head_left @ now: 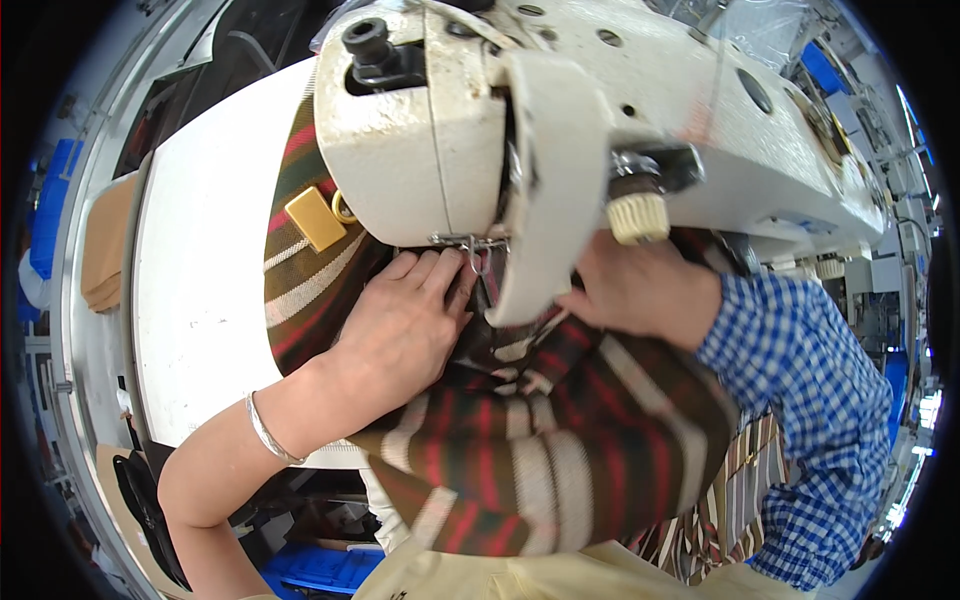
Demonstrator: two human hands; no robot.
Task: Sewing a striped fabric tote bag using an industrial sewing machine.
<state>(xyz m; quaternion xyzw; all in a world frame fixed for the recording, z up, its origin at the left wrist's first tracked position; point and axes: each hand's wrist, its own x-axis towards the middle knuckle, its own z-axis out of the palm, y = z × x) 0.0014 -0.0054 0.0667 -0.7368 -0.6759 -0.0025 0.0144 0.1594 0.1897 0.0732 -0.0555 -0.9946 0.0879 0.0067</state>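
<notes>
A cream sewing machine (560,90) fills the upper middle of the view. Striped fabric (540,440) in dark green, red and cream lies under its head and runs down toward my lap. My left hand (400,325) presses flat on the fabric just left of the needle area, fingers together and extended; a thin silver bangle circles that wrist. My right hand (640,290), in a blue checked sleeve, rests on the fabric to the right of the machine head, its fingers partly hidden behind the machine.
The white sewing table (200,290) stretches to the left. A yellow block (315,218) sits on the fabric by the machine. Folded tan cloth (105,250) lies at the far left. Blue bins (320,565) show under the table.
</notes>
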